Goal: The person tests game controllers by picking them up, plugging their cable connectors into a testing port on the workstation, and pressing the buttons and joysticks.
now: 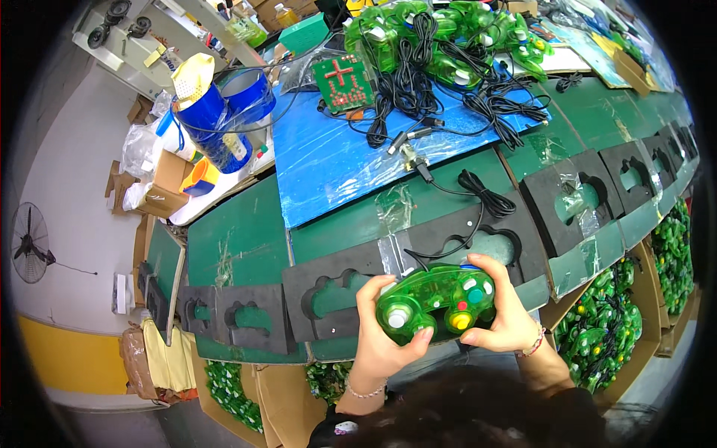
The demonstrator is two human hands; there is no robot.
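Note:
A translucent green game controller (435, 297) is held between my two hands above the near edge of the bench. My left hand (382, 349) grips its left side, the thumb near the lower edge, beside the white stick. Around the right side wraps my right hand (506, 317), its thumb close to the yellow stick and its index finger along the top edge. From the controller's top a black cable (478, 224) runs to a tied coil (487, 196) on the bench. The cable continues to a plug (423, 172) joined to a connector at the blue sheet's edge.
Dark foam cutouts (295, 334) line the bench's front. On the blue sheet (321, 172) lie a green circuit board (343, 84) and piled green controllers (396, 22) with coiled cables. Cardboard boxes of green controllers (597, 321) stand below. Blue cylinders (216, 123) are at left.

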